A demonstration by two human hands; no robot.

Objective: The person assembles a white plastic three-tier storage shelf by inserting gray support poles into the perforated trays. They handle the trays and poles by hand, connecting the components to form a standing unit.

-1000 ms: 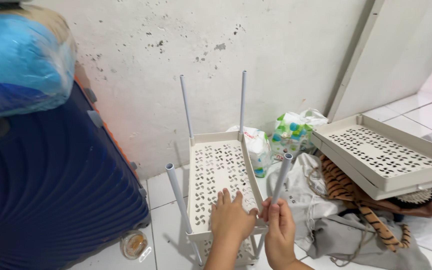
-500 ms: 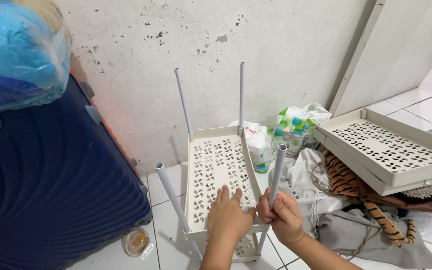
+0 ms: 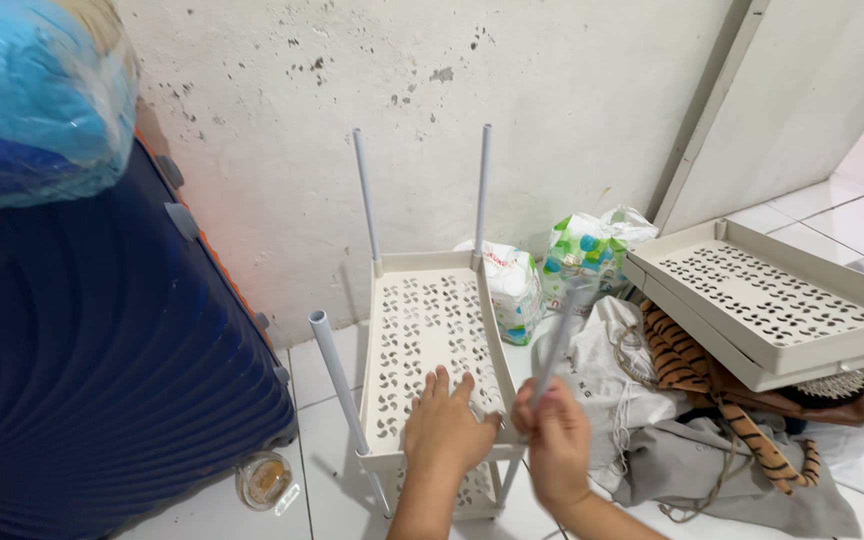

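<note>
Since half a second ago my right hand (image 3: 554, 445) has dropped lower and its grey pole (image 3: 555, 340) now blurs, my grip closed around its lower end at the near right corner of the perforated cream shelf (image 3: 432, 350), where my left hand (image 3: 442, 430) lies flat, fingers spread. Around me is white tiled floor (image 3: 327, 375) under a stained white wall (image 3: 432, 110). A blue suitcase (image 3: 82, 350) crowds nine o'clock, a small jar (image 3: 262, 480) at seven; stacked cream trays (image 3: 767, 300) on crumpled clothes (image 3: 702, 420) sit at three o'clock.

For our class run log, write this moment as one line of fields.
left hand: flat on perforated shelf tray | right hand: gripping grey pole at tray corner | nearby: stacked trays, blue suitcase
</note>
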